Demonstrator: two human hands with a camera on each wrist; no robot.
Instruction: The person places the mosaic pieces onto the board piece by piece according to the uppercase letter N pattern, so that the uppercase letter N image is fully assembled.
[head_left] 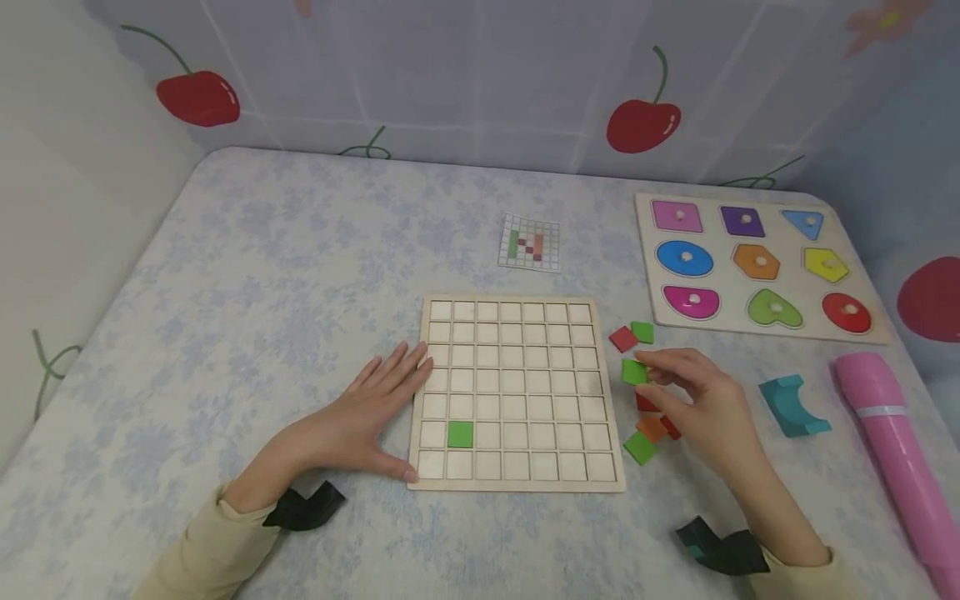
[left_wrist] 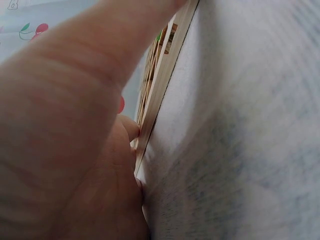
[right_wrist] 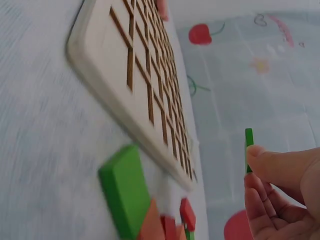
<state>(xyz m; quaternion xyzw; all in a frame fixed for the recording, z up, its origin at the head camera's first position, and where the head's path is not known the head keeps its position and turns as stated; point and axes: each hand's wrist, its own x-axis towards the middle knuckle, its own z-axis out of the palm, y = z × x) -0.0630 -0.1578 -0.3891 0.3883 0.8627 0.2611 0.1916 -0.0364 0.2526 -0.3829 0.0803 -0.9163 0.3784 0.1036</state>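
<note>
My right hand (head_left: 693, 396) pinches a green square tile (head_left: 633, 372) between thumb and fingertips, to the right of the wooden grid board (head_left: 517, 484). In the right wrist view that tile (right_wrist: 249, 142) stands edge-on, raised over the table. My left hand (head_left: 360, 421) lies with fingers spread at the board's left edge, fingertips and thumb right at the rim. One green tile (head_left: 461, 434) sits in a cell at the board's lower left. Loose tiles lie under and around my right hand: a green one (head_left: 640, 448), an orange one (head_left: 652, 429) and several red ones.
Behind the board lies a small printed grid card (head_left: 529, 243) with coloured squares. A shape puzzle (head_left: 761, 321) with knobbed pieces occupies the back right. A teal curved block (head_left: 791, 408) and a pink toy microphone (head_left: 892, 450) lie at the right.
</note>
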